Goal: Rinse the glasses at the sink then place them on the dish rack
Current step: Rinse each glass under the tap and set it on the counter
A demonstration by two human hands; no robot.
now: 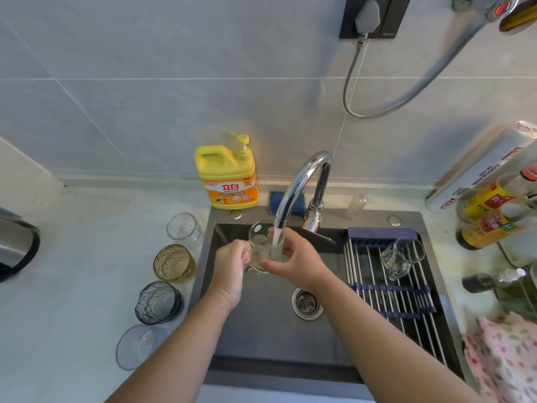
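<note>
Left hand [229,269] and right hand [300,264] grip the upright glass [260,242] under the tap [299,175]; the dish rack [389,289] lies rightward, nearer the right hand.

Soft, even light, fairly bright, with only faint shadows. Glare streaks the chrome faucet [300,177] just above the right hand [300,258]. Wide-angle distortion bends the edges; bottles [485,231] well right of that hand look smeared.
</note>
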